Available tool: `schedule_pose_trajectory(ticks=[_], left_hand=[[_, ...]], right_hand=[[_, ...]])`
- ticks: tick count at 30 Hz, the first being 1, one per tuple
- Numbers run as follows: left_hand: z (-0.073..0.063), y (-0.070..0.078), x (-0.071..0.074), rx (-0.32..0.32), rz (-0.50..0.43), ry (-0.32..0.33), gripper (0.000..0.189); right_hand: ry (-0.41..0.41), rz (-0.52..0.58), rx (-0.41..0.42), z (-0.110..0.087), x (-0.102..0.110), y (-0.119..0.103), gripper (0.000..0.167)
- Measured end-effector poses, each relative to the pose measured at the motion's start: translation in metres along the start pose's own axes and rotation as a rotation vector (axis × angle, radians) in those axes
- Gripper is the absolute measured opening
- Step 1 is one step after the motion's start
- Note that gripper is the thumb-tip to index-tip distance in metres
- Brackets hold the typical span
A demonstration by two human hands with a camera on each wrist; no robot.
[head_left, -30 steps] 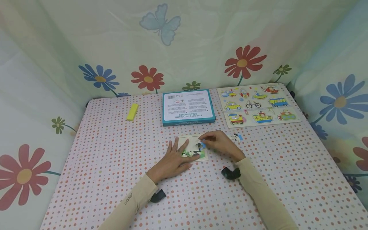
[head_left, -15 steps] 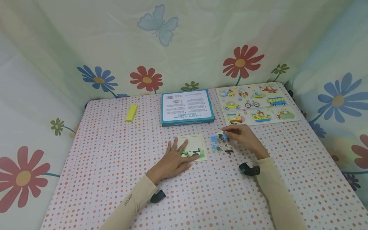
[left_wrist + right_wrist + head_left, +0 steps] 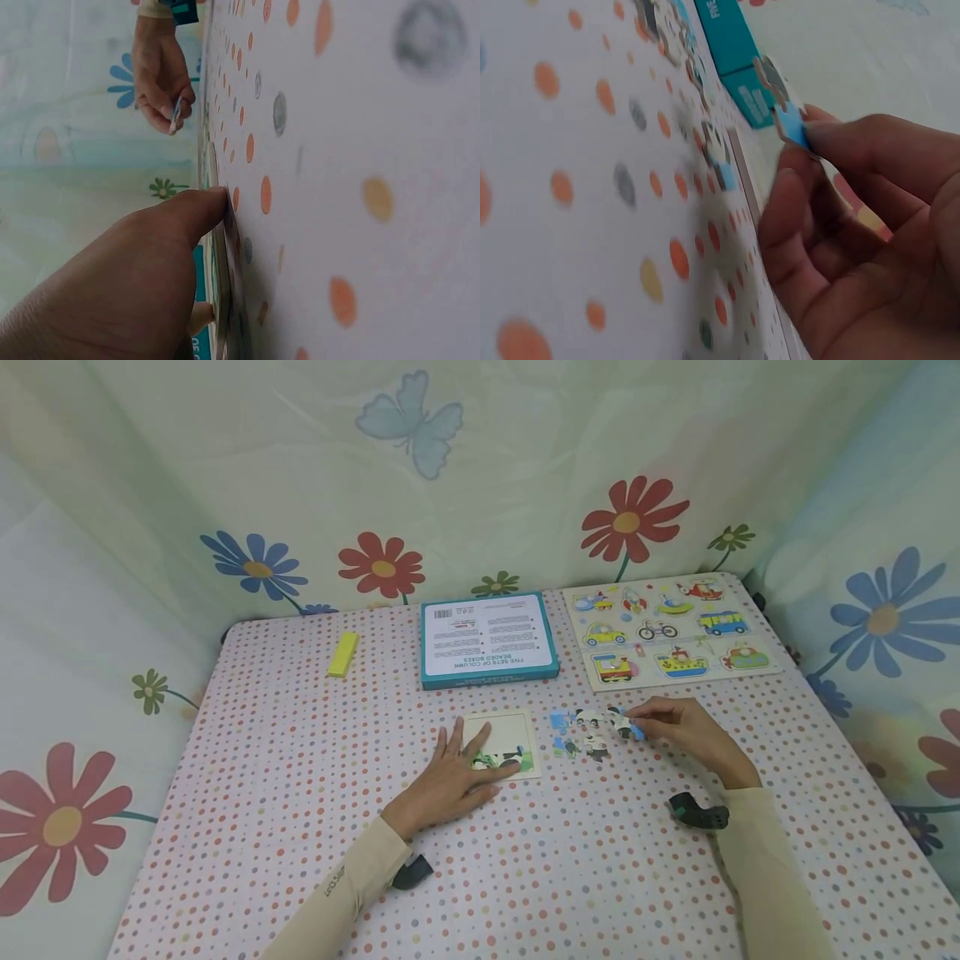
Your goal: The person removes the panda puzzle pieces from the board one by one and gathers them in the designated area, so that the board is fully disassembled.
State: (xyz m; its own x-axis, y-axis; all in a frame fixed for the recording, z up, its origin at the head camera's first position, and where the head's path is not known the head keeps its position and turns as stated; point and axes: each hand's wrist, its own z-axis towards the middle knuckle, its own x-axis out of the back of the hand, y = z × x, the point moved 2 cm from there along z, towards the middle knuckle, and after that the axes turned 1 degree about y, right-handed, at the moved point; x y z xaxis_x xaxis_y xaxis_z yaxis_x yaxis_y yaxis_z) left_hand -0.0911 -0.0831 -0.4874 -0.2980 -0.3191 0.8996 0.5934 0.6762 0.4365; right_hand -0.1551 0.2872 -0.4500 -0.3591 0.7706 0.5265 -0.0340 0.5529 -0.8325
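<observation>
My left hand [image 3: 453,781] lies with fingers spread over a small square puzzle tray [image 3: 534,752], holding it down. Green and black-and-white pieces [image 3: 498,760] fill the tray's lower part, partly under my fingers. To the right, my right hand [image 3: 690,731] pinches a jigsaw piece [image 3: 791,124] between thumb and fingers. The piece is blue with dark and white patches, and in the right wrist view it is raised off the table. Just below it another blue-edged piece [image 3: 718,154] lies on the cloth. Several loose panda pieces [image 3: 587,718] lie between tray and right hand.
Behind the tray lies a teal-edged box [image 3: 491,639]. A peg puzzle board [image 3: 675,631] with vehicle pictures sits at the back right. A yellow block [image 3: 343,654] is at the back left. Floral curtains [image 3: 300,485] stand around the dotted tablecloth [image 3: 300,760].
My right hand has moved from the tray to the right, past the loose pieces, with a piece in its fingers. My left hand has stayed on the tray.
</observation>
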Motion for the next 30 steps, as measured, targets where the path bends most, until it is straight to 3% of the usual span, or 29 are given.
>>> schedule_pose_trajectory(ticks=[12,25,30], left_hand=[[0.0004,-0.0003,0.0004,-0.004,0.003,0.008,0.044],[-0.0002,0.0009,0.0004,-0.013,0.004,0.011,0.044],[0.0002,0.0005,0.0002,0.0,0.002,0.006,0.044]], right_hand=[[-0.114,-0.035,0.043,-0.0031,-0.0037,0.0062,0.022],[-0.07,-0.064,0.027,-0.0046,-0.007,0.0051,0.022],[-0.05,-0.068,-0.022,-0.0032,-0.0076,0.0066,0.024]])
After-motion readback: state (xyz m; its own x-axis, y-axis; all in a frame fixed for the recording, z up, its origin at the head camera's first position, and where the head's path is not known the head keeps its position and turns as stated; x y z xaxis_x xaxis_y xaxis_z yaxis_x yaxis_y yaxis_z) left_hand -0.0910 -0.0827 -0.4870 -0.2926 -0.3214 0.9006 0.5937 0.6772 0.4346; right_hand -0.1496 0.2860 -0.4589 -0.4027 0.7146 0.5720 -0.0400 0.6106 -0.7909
